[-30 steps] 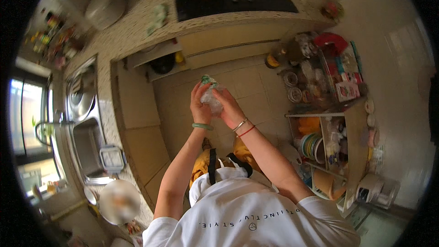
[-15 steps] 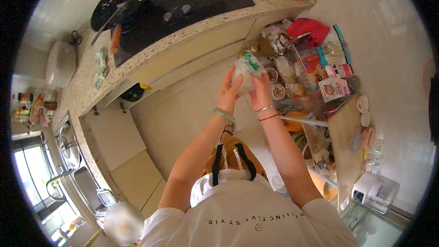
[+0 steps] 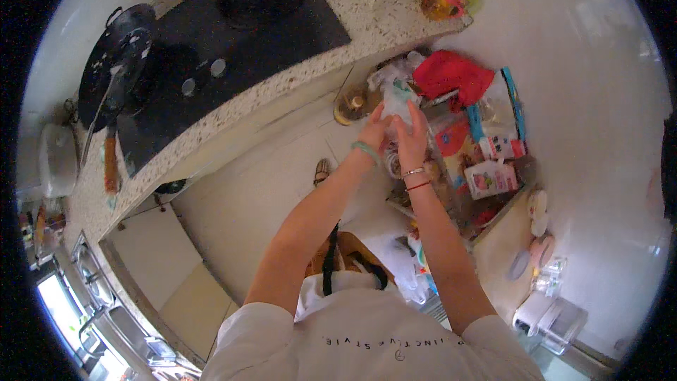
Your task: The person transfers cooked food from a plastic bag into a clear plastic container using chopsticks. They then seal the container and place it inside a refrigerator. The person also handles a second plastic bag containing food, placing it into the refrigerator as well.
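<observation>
A crumpled, clear plastic bag [image 3: 400, 97] with a green patch is between my hands, over the far end of a crowded shelf unit. My left hand [image 3: 376, 129] presses its fingers against the bag's near left side. From the right, my right hand [image 3: 411, 135] grips it, with the fingers pointing away from me. What is inside the bag cannot be made out. A red cloth or bag [image 3: 453, 79] lies just right of it. Several food packets, among them a white and pink pouch [image 3: 491, 179], fill the shelf beside my right forearm.
A black cooktop [image 3: 233, 49] is set in the speckled counter at the far left, with a wok [image 3: 130, 39] on it. A wooden-handled spatula [image 3: 111, 162] juts over the counter. Below the counter, a cabinet door [image 3: 151, 243] stands open. A white appliance [image 3: 553, 321] sits at the near right.
My view has shifted to the right. My hands have carried the plastic bag from above the floor to the shelf's far end, beside the red cloth. My foot now shows on the floor.
</observation>
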`<state>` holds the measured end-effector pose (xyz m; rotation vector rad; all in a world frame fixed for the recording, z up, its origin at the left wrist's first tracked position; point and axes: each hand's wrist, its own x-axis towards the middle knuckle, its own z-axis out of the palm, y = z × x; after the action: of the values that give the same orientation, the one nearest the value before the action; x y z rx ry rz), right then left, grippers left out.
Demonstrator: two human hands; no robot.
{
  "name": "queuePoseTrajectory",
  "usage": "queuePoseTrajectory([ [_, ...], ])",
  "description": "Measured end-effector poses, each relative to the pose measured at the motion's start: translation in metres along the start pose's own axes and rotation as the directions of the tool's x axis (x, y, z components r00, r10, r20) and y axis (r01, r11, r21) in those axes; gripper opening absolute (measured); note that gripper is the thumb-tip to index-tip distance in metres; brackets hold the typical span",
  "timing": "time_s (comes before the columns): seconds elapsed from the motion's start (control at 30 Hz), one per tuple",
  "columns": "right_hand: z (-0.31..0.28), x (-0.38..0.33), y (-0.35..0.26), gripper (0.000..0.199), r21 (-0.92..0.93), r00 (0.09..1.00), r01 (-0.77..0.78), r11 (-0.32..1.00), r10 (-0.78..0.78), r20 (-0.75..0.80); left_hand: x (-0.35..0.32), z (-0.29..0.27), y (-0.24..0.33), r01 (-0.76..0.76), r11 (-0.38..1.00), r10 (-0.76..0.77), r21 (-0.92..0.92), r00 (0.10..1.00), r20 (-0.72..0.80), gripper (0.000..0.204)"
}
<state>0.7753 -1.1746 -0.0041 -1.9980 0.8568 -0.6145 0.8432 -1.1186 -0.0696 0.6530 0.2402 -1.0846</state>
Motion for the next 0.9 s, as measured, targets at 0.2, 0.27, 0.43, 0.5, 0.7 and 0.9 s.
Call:
queuePoseTrajectory([
  [0.2, 0.013, 0.103, 0.045, 0.032, -0.322, 0.996, -0.04, 0.946, 0.065, 0.068, 0.087, 0.036, 0.012, 0.107, 0.982, -0.119, -0.154, 0.991, -0.064, 0.052],
  [0.27, 0.014, 0.129, 0.083, 0.029, -0.44, 0.993, 0.053, 0.896, -0.001, 0.116, 0.118, 0.033, 0.003, 0.16, 0.978, -0.174, -0.136, 0.98, -0.1, 0.052],
  [0.43, 0.026, 0.192, 0.124, 0.027, -0.5, 0.988, 0.07, 0.863, 0.01, 0.155, 0.269, -0.069, -0.097, -0.25, 0.956, 0.275, 0.155, 0.946, -0.169, 0.043],
  [0.5, 0.065, 0.22, 0.138, 0.029, -0.515, 0.964, 0.156, 0.843, -0.017, 0.264, 0.331, -0.145, -0.118, -0.432, 0.855, 0.39, -0.286, 0.9, -0.194, 0.041],
  [0.7, 0.08, 0.255, 0.251, 0.028, -0.856, 0.916, 0.256, 0.45, 0.171, 0.364, 0.332, -0.122, -0.096, 0.08, 0.797, 0.184, 0.599, 0.912, -0.366, 0.044],
  [0.9, 0.118, 0.282, 0.34, 0.054, -0.877, 0.87, 0.019, 0.481, 0.423, 0.251, 0.329, -0.09, -0.079, 0.032, 0.976, -0.104, -0.215, 0.937, -0.333, 0.038],
])
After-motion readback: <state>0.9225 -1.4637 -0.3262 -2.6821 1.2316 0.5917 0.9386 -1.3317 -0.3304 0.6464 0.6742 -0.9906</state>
